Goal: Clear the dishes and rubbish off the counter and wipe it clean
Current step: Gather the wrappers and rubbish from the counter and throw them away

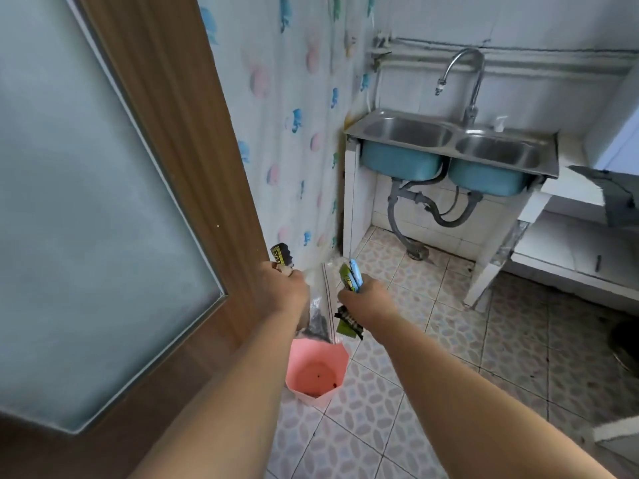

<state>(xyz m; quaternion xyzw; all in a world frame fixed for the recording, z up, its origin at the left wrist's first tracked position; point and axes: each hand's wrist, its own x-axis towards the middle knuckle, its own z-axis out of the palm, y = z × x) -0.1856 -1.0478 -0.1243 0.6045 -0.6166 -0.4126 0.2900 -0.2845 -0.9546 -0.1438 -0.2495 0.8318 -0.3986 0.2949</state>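
The pink bin (304,354) stands on the floor just below both hands, mouth up. The left hand (288,288) grips a black wrapper (280,258) and a clear bag (320,305) that hangs straight down to the bin's far rim. The right hand (363,295), a bit more to the right, grips green and blue wrappers (351,278). The bin holds only a few dark bits. Letting go should drop the rubbish in.

the sink (408,133) is brushed steel under a shiny metal tap (463,60), the door (155,98) wood-grain round frosted glass, the bin (316,371) smooth matt pink plastic, the wrappers (349,278) glossy film, the bag (320,304) clear plastic, the floor tiles (449,340) glazed.
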